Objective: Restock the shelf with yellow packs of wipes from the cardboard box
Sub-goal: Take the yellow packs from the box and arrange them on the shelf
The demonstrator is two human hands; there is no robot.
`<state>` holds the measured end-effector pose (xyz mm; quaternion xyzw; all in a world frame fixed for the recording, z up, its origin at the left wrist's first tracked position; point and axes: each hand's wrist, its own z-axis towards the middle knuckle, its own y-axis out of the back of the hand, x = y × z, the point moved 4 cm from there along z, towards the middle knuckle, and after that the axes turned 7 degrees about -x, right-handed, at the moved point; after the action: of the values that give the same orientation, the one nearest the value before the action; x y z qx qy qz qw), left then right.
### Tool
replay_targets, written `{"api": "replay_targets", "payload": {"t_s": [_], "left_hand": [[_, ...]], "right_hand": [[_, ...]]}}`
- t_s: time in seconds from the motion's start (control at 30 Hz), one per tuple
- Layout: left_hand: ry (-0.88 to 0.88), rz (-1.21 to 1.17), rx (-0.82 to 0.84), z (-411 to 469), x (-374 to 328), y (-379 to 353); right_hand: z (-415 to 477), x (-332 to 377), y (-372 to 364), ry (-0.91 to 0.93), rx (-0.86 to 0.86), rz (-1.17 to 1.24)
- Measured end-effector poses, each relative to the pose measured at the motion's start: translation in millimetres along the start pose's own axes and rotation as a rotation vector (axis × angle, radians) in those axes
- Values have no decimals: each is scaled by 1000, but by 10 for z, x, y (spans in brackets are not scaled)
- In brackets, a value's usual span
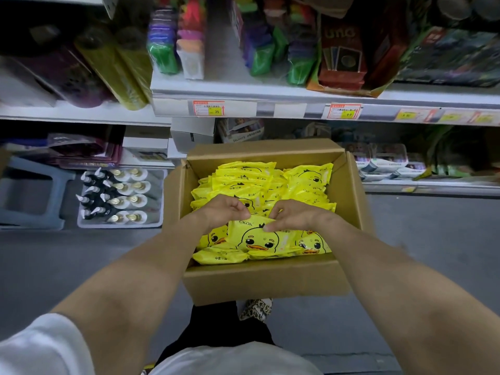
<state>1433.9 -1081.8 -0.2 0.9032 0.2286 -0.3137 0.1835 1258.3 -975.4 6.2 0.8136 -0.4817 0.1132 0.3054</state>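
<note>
An open cardboard box (267,280) stands on the floor in front of me, filled with several yellow packs of wipes printed with a duck face. Both my hands are inside it. My left hand (226,211) and my right hand (290,215) each curl their fingers over the top edge of one upright yellow pack (257,238) near the box's front wall. More yellow packs (270,180) lie stacked toward the back of the box.
Store shelves (270,94) rise behind the box, with coloured packets and card game boxes above price tags. At the left, a tray of small bottles (119,197) sits beside a grey plastic stool (29,190). Grey floor lies to the right.
</note>
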Motion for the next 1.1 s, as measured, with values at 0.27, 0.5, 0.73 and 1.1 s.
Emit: {"api": "replay_targets", "payload": {"t_s": [0.27,0.5,0.73,1.1], "left_hand": [[-193,181,-337,311,-104,177],[-256,771,-389,478,-90,298],[-211,1133,-350,606,-44,67],[-55,836,-248,513,-111,121]], "right_hand": [[179,78,-1,34,-88,-270],[136,-196,270,-116,-157,-273],[130,-243,114,-167,-186,-179],[-280,-344,255,-164,-209,-175]]}}
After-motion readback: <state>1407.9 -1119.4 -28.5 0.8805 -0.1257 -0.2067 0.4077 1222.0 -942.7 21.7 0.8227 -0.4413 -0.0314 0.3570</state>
